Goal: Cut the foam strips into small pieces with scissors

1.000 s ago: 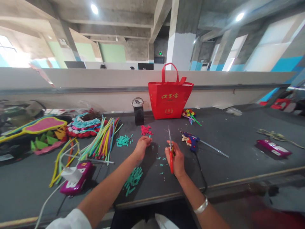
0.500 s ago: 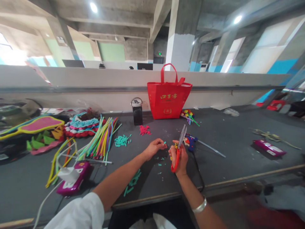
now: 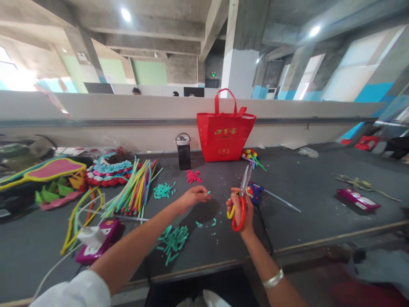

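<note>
- Small teal piece (image 3: 208, 192): pinched in the fingertips of the left hand (image 3: 195, 195), above the table (image 3: 287, 232); best gripped lightly, one end exposed.
- Scissors (image 3: 243, 198): grasped in the right hand (image 3: 246, 221), apart from the piece, blades pointing away; best angled clear of the left fingertips.
- Teal scraps (image 3: 214, 222): below and between both hands; better not mixed with the teal strips (image 3: 175, 239) on the left hand's near side.
- Glue gun (image 3: 255, 194): just beyond the right hand; worth avoiding.

the left hand (image 3: 192, 198) pinches what looks like a teal snippet (image 3: 208, 192); the right hand (image 3: 249, 216) holds red-and-yellow-handled scissors (image 3: 246, 179).
</note>
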`<state>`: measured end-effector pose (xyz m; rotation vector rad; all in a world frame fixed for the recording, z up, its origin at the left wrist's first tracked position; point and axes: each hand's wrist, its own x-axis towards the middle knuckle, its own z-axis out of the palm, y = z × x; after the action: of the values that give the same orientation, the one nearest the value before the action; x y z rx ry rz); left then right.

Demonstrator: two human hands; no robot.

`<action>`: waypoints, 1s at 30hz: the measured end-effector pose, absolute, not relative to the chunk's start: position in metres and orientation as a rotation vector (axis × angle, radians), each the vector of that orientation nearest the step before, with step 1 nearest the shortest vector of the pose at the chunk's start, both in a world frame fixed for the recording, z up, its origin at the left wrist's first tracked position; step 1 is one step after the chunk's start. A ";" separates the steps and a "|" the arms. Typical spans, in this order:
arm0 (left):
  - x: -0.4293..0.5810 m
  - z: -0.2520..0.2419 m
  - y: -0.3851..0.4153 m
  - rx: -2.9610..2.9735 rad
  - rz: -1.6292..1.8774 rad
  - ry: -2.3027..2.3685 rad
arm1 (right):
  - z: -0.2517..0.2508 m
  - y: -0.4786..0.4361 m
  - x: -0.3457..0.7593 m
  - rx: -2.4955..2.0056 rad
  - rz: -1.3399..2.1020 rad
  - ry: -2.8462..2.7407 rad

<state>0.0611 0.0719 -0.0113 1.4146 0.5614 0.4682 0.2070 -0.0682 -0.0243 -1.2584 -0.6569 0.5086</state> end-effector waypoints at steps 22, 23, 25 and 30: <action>0.109 -0.021 0.039 1.243 0.365 0.441 | -0.024 -0.069 0.252 -1.341 1.048 -0.387; 0.100 -0.016 0.044 1.273 0.326 0.433 | -0.025 -0.072 0.252 -1.333 1.074 -0.399; 0.088 -0.009 0.053 1.357 0.376 0.465 | -0.025 -0.078 0.252 -1.336 1.100 -0.435; 0.103 -0.016 0.065 1.342 0.589 0.486 | -0.027 -0.089 0.247 -1.315 0.905 -0.520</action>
<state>0.1033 0.0646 -0.0164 1.3421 0.4864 0.5892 0.2474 -0.0890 -0.0267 -1.3147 -0.5200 0.9051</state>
